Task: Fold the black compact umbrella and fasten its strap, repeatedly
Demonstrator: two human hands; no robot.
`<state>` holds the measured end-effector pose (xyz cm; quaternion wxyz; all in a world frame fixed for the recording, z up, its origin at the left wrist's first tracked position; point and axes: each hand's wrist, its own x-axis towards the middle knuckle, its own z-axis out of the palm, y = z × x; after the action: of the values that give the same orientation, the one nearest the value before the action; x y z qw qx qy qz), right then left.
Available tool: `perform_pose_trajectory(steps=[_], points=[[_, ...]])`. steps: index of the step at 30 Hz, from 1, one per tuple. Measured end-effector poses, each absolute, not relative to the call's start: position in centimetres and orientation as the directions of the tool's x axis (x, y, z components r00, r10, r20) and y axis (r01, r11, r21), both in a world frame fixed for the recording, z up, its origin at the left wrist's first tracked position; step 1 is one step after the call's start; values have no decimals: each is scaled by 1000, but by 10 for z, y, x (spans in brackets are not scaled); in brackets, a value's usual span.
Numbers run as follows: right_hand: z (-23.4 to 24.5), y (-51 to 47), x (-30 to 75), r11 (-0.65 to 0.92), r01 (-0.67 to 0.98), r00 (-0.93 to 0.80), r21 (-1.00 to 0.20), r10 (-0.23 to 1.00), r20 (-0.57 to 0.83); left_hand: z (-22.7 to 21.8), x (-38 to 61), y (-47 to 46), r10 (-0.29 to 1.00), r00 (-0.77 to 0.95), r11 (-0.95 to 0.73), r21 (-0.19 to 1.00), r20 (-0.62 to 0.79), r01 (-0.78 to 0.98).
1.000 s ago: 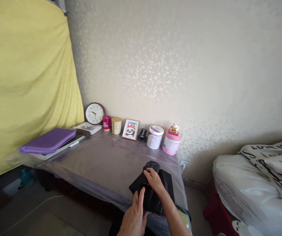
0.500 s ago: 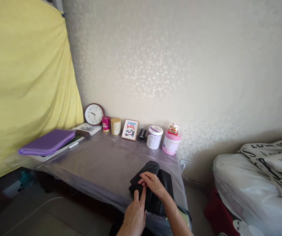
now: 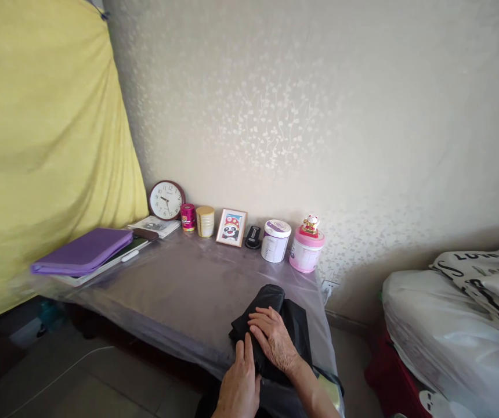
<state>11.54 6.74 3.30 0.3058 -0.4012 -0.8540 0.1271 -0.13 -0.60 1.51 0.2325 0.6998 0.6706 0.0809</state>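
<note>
A crumpled black plastic bag (image 3: 275, 302) lies at the near right end of a long table (image 3: 180, 284) covered in clear plastic. My right hand (image 3: 275, 339) lies flat on top of the bag, fingers stretched out and pointing left. My left hand (image 3: 238, 383) comes up from below, its fingers extended and resting on the bag's near left edge, just beside the right hand. Neither hand grips anything.
Along the wall stand a round clock (image 3: 166, 200), a red tin (image 3: 187, 217), a gold tin (image 3: 205, 221), a framed picture (image 3: 231, 227), a white tub (image 3: 274, 241) and a pink tub (image 3: 306, 252). A purple folder (image 3: 84, 252) lies at the left. White bags (image 3: 454, 331) are piled at right.
My right hand has slid from the bag's far end toward me and flattened onto it. The left hand has stayed at the bag's near edge.
</note>
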Motion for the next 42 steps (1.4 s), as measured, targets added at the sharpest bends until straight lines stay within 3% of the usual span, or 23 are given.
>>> perform_pose_trajectory(steps=[15, 23, 28, 35, 42], points=[[23, 160, 126, 441, 780, -313, -443, 889, 334, 21, -2, -2, 965, 52, 68, 436, -258, 897], [26, 164, 166, 167, 838, 54, -520, 922, 383, 22, -1, -4, 968, 41, 69, 426, -246, 902], [18, 120, 216, -28, 822, 266, -569, 902, 340, 25, -1, -8, 977, 41, 48, 407, -207, 912], [9, 73, 216, -131, 707, 320, -695, 935, 150, 20, -2, -11, 985, 43, 30, 410, -167, 912], [18, 66, 197, -68, 639, 298, -766, 940, 164, 18, -4, -9, 988, 30, 36, 421, -149, 906]])
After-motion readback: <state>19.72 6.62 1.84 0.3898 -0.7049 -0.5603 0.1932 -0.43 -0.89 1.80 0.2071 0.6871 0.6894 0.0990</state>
